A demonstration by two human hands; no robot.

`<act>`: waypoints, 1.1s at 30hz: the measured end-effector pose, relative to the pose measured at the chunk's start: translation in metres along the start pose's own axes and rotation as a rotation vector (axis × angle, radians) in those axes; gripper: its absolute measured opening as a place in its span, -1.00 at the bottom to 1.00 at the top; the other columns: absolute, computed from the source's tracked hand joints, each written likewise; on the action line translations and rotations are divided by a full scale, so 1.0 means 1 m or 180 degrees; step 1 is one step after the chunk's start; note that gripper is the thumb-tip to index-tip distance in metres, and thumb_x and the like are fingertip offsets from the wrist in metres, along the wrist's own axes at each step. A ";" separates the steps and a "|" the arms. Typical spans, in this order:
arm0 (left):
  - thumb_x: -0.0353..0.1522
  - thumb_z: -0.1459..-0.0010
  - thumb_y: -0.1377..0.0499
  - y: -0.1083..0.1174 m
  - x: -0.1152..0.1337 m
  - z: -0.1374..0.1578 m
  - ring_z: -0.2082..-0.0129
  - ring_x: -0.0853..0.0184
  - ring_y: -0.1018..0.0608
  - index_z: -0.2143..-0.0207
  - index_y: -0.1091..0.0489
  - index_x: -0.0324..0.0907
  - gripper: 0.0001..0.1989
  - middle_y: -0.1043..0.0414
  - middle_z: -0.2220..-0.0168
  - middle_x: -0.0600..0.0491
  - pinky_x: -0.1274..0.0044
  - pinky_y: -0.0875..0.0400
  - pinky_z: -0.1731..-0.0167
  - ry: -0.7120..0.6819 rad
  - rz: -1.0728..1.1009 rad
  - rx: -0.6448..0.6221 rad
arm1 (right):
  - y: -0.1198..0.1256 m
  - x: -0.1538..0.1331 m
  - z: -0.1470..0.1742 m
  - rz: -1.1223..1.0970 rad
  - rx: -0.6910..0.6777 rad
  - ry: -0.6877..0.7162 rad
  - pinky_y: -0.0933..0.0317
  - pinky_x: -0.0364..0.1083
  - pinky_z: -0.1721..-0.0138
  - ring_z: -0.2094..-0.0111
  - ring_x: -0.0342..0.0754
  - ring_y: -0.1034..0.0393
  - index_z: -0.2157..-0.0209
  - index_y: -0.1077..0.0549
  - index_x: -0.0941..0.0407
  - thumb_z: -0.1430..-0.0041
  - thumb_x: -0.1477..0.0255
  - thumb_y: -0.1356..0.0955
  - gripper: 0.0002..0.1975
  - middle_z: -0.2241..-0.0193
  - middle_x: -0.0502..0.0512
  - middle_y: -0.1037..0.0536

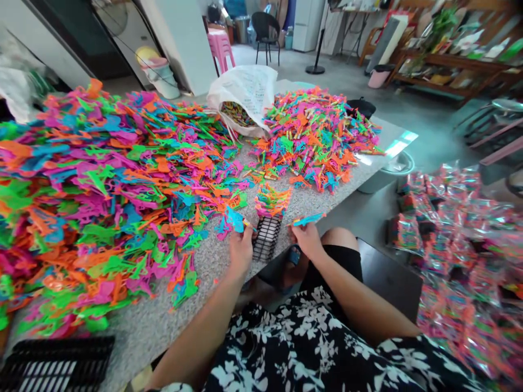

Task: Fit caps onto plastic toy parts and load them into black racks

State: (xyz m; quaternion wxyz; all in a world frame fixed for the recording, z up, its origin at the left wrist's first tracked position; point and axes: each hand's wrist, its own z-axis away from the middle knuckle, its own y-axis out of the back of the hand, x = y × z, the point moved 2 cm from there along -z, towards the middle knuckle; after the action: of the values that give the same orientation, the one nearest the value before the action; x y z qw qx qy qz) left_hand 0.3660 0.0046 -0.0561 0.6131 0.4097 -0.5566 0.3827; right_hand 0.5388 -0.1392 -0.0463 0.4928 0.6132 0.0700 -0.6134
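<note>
My left hand (242, 249) is closed on a blue plastic toy gun (235, 219) at the table's near edge. A little to the right, my right hand (309, 239) pinches another blue toy gun (309, 219), its barrel end pointing right. Between them stands a small black wire basket (265, 239), with a row of orange, green, pink and yellow toy guns (273, 199) lined up at its far end. Loose toy guns (196, 190) lie just left of my left hand. My fingers hide part of both held pieces.
A large heap of coloured toy pieces (122, 179) covers the table's left side. Farther back are a second heap (310, 136) and a white sack (249, 92). A black rack (57, 365) sits at near left. Filled clear bags (453, 245) crowd the floor at right, near a bucket (373, 182).
</note>
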 end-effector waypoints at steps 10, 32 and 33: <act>-0.15 -0.06 -0.34 -0.006 0.004 -0.002 0.23 0.22 -0.65 0.14 -0.53 -0.18 -0.63 -0.63 0.20 -0.03 0.39 -0.55 0.18 0.0055 0.0160 -0.0459 | -0.004 -0.020 -0.011 0.0670 0.0554 0.0508 -0.30 -0.05 0.14 0.19 0.11 -0.56 0.13 -0.46 0.12 -0.38 0.27 -0.27 -0.76 0.27 0.20 -0.66; -0.16 -0.02 -0.39 -0.015 0.015 -0.027 0.42 0.30 -0.55 0.36 -0.45 -0.15 -0.70 -0.57 0.39 0.04 0.50 -0.37 0.40 -0.0185 -0.0765 -0.0582 | -0.018 -0.034 -0.011 0.1852 0.0563 0.0315 -0.37 0.00 0.13 0.15 0.19 -0.59 -0.10 -0.36 0.24 -0.47 0.29 -0.23 -0.65 0.18 0.36 -0.65; -0.15 -0.01 -0.40 -0.013 0.016 -0.030 0.45 0.33 -0.53 0.36 -0.45 -0.16 -0.69 -0.55 0.42 0.06 0.51 -0.35 0.43 -0.0074 -0.0627 -0.0631 | -0.017 -0.033 -0.011 0.1811 0.0562 0.0336 -0.37 0.00 0.12 0.15 0.19 -0.59 -0.09 -0.36 0.24 -0.47 0.30 -0.23 -0.66 0.18 0.35 -0.65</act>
State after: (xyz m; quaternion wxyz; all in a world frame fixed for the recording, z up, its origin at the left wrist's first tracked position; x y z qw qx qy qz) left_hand 0.3904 0.0277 -0.0428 0.6786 0.4043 -0.5558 0.2590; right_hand 0.5268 -0.1053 -0.0305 0.5852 0.6798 -0.1327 -0.4217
